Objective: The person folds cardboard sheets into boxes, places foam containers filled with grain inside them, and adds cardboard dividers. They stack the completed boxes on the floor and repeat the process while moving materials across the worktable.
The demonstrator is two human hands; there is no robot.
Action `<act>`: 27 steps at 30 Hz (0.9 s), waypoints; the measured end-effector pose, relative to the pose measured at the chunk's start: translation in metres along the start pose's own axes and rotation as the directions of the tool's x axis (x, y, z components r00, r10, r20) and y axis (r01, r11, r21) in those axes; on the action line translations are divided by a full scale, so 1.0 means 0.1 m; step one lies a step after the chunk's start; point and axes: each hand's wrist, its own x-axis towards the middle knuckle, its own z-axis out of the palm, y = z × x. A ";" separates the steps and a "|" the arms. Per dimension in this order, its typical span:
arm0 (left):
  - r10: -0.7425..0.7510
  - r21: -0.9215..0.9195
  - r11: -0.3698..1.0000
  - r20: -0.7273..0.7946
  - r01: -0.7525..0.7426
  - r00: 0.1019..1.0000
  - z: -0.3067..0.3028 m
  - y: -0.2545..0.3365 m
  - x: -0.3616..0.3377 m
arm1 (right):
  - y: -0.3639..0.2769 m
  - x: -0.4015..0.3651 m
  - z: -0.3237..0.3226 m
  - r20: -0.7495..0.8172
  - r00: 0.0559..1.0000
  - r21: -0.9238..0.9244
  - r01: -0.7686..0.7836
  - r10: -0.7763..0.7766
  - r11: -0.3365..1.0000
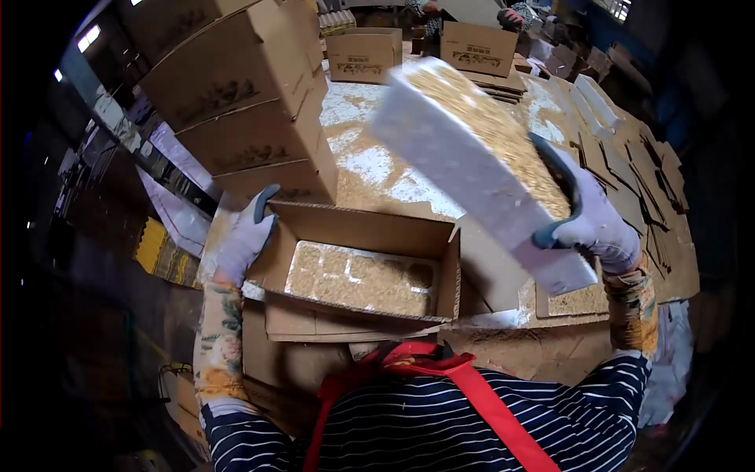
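My left hand [245, 241], in a white glove with blue-grey fingertips, grips the left wall of an open cardboard box [354, 223]. Inside that box lies a white foam tray [359, 271] with compartments, largely covered by tan, husk-like loose material. My right hand [594, 216], gloved the same way, holds a long white foam box [464, 177] by its near right end, thumb and fingers on opposite sides. This foam box is raised and tilted above the table, its upper face covered in the same tan material. Motion blurs its far end.
Stacked closed cartons [244, 118] rise at the left. Loose tan material lies over the table [363, 165]. Flat cardboard pieces [641, 185] and a white foam piece [596, 106] are at the right. Across the table, a co-worker's hand [511, 17] is near an upright carton [478, 49].
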 end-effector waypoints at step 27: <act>0.543 0.162 0.833 -0.419 -0.529 0.728 -0.14 -0.54 -0.15 | -0.48 0.27 1.84 0.325 0.941 -0.572 0.278 -0.098 0.772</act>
